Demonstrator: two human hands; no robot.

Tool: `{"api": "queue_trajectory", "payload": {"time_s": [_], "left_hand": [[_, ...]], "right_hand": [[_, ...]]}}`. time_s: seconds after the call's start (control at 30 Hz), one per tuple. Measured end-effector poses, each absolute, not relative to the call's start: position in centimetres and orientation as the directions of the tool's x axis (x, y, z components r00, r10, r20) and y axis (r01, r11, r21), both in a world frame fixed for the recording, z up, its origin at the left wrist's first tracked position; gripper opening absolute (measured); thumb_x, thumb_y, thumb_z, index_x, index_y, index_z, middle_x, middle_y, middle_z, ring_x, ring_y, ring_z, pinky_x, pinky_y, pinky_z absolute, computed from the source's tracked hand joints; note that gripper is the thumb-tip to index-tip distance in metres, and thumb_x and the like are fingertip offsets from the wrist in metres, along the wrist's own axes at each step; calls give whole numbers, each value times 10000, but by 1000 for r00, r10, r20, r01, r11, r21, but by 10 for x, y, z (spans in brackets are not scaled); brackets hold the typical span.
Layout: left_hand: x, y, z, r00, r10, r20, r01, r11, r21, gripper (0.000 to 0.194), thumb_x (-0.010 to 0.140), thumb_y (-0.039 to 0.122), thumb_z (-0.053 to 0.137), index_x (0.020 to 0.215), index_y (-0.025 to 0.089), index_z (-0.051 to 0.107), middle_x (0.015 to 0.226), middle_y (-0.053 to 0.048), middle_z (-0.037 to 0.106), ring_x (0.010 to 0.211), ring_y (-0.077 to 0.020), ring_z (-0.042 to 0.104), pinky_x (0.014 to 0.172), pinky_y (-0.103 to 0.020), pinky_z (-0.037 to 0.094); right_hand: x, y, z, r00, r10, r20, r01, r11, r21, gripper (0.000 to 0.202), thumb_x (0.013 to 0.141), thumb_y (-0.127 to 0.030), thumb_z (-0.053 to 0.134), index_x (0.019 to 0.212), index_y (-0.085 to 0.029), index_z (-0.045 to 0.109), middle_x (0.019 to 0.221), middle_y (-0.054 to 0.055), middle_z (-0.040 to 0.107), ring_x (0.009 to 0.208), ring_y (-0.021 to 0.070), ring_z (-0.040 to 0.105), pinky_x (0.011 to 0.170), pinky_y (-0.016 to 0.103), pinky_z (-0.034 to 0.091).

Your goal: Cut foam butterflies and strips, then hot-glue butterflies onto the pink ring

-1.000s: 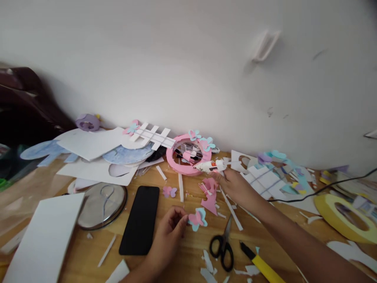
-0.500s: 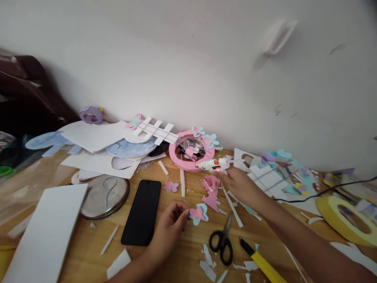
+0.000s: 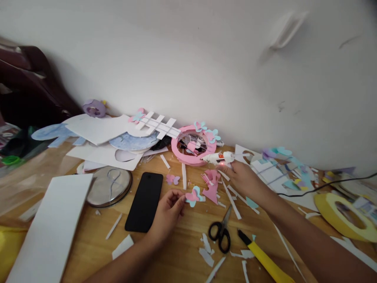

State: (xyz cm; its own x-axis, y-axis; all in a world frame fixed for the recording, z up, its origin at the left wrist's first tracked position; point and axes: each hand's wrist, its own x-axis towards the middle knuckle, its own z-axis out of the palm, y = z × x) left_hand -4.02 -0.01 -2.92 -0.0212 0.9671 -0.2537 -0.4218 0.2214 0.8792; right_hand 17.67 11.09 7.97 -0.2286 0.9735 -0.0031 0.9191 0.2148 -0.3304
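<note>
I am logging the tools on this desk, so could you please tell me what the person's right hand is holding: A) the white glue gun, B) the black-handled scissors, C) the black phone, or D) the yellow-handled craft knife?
A: the right hand grips the white glue gun beside the pink ring, while the scissors, craft knife and phone lie untouched on the table.

Soft even daylight, faint shadows, slight blur, wide-angle warping at edges.
</note>
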Motion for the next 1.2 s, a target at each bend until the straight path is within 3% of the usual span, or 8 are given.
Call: {"api": "queue_trajectory", "payload": {"time_s": [0.13, 0.37, 0.5, 0.63, 0.8, 1.0, 1.1, 1.2], "left_hand": [[-40, 1, -30, -28, 958, -285, -475, 239, 847, 456, 698, 537, 806, 812, 170, 561, 614, 43, 557, 466, -59, 444, 438, -172, 304], [-40, 3, -31, -29, 954, -300, -552, 235, 800, 443, 675, 491, 842, 776, 157, 570, 599, 32, 578, 515, -66, 494, 501, -171, 346], [-40, 3, -32, -42, 956, -291, -569, 216, 793, 435, 673, 475, 848, 774, 156, 571, 598, 36, 582, 506, -61, 497, 501, -169, 350], [-40, 3, -28, -53, 948, -313, -587, 224, 778, 430, 674, 466, 847, 797, 161, 569, 602, 39, 592, 494, -59, 496, 490, -169, 359], [-39, 2, -24, -68, 958, -279, -521, 204, 829, 415, 691, 464, 831, 816, 165, 571, 621, 20, 638, 484, -84, 544, 472, -188, 410], [-37, 7, -13, -277, 955, -103, -285, 21, 958, 346, 753, 428, 791, 862, 158, 605, 676, -15, 706, 603, -142, 675, 637, -274, 570], [-34, 23, -1, -328, 940, -96, -266, 6, 964, 361, 732, 396, 811, 901, 152, 606, 757, -42, 742, 662, -183, 727, 706, -339, 612], [-26, 44, 8, -364, 920, -145, -310, 27, 950, 372, 717, 361, 817, 916, 148, 586, 791, -75, 754, 733, -223, 756, 730, -360, 621]], "right_hand": [[176, 110, 84, -287, 956, -55, 912, 255, -322, 453, 960, -531, 436, 670, -208, 564, 626, 48, 631, 608, 200, 580, 565, 272, 359], [176, 108, 88, -329, 944, 8, 898, 315, -306, 414, 971, -478, 427, 726, -200, 612, 730, 78, 676, 681, 207, 616, 612, 274, 376], [190, 92, 90, -229, 969, 95, 905, 248, -345, 434, 934, -546, 450, 728, -197, 606, 684, 66, 659, 638, 209, 597, 589, 282, 390], [211, 44, 85, -180, 981, 75, 852, 193, -486, 511, 929, -610, 427, 660, -211, 599, 625, 30, 633, 600, 200, 585, 532, 268, 419], [232, -16, 39, -125, 989, 72, 698, 140, -702, 362, 918, -511, 522, 911, -211, 725, 792, 46, 744, 796, 246, 694, 764, 312, 559], [250, -36, -26, -2, 984, 180, 589, 147, -794, 402, 909, -562, 537, 793, -208, 686, 696, 42, 719, 659, 218, 674, 640, 275, 571], [249, -38, -33, -34, 973, 228, 596, 203, -777, 391, 942, -556, 515, 902, -215, 701, 802, 42, 731, 696, 206, 682, 660, 272, 575], [247, -47, -23, -75, 964, 256, 626, 245, -740, 295, 964, -455, 568, 1107, -218, 669, 1084, 59, 698, 906, 203, 682, 785, 326, 579]]}}
